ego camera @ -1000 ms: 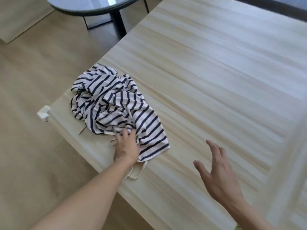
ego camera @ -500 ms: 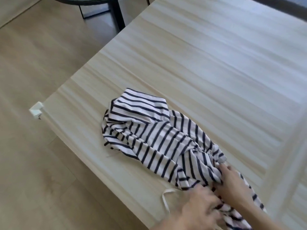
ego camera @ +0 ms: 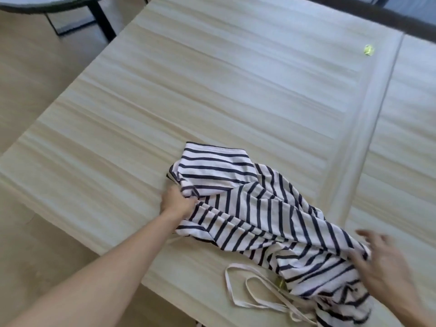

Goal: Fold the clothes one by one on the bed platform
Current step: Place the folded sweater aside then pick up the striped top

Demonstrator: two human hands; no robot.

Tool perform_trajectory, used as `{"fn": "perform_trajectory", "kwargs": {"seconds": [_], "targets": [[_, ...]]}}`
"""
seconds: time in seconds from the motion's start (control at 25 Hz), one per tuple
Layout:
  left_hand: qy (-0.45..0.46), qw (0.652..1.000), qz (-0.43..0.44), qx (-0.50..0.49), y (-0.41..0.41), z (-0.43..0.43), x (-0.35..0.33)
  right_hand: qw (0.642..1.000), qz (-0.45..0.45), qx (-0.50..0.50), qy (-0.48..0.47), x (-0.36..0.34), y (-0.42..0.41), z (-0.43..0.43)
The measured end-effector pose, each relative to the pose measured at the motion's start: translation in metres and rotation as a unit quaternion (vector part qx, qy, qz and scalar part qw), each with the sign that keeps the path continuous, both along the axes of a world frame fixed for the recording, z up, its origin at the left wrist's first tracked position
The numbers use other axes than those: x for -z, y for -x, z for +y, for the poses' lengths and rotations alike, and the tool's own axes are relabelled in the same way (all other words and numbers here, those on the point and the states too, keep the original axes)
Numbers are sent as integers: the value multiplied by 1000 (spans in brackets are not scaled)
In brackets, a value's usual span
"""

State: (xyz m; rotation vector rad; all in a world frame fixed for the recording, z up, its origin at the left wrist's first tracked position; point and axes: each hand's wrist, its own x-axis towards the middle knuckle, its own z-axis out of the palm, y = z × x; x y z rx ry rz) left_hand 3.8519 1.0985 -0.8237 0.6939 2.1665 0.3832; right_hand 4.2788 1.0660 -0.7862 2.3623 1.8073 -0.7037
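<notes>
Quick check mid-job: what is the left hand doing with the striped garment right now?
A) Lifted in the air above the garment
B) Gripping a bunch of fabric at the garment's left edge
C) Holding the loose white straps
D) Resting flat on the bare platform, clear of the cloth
B: the left hand is closed around bunched cloth at the left edge of the striped garment, while the white straps lie loose on the bed platform.

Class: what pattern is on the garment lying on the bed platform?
White with dark navy stripes, on the garment; head view.
</notes>
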Motion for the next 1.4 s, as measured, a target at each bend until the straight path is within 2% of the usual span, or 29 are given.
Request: {"fn": "perform_trajectory", "kwargs": {"seconds": [0.08,0.16,0.24,0.32,0.4,0.52,0.6,0.68,0.72,0.76,0.8,0.84,0.88,0.96,1.04,1.08,1.16,1.24,1.28,1.4], "targets": [[-19,987,-160,-6,-56,-3,-38,985,167,-28,33,-34,49,-17],[-54,940,-338,-15,-113,-6,-100,930,339,-82,119,-79,100,-30],[-87,889,-449,-19,-157,-10,-168,882,458,-75,81,-124,125,-32],[-120,871,-476,8,-187,-6,-243,869,494,-27,-17,-185,116,-15],[-160,866,-471,50,-204,6,-326,875,475,-17,-93,-263,83,6],[-225,879,-394,146,-232,16,-478,866,484,-33,-121,-415,16,28],[-265,873,-341,224,-258,10,-574,861,485,-51,-146,-523,-18,37],[-339,852,-270,294,-287,-6,-662,850,493,-69,-173,-629,-43,34],[-395,840,-201,314,-297,-10,-695,842,500,-78,-185,-673,-49,32],[-453,812,-114,349,-308,-12,-729,833,506,-89,-205,-719,-54,25],[-503,773,-63,380,-317,-9,-758,827,502,-104,-231,-760,-57,20],[-517,749,-56,410,-322,-5,-783,825,489,-118,-259,-799,-58,12],[-506,740,-90,434,-331,-3,-813,825,463,-125,-300,-843,-63,-1],[-463,742,-119,469,-344,3,-847,812,425,-126,-380,-910,-74,-19],[-464,738,-64,486,-352,10,-857,782,427,-107,-442,-963,-89,-36],[-461,744,-65,480,-355,11,-859,764,436,-95,-465,-984,-98,-45],[-463,762,-130,433,-359,9,-863,740,451,-71,-494,-1010,-117,-58],[-492,765,-213,358,-364,2,-879,735,446,-38,-510,-1020,-141,-66],[-516,757,-227,331,-367,-2,-890,738,448,-19,-505,-1020,-153,-67],[-571,715,-207,347,-375,-12,-929,748,492,7,-445,-1007,-188,-65]]}}
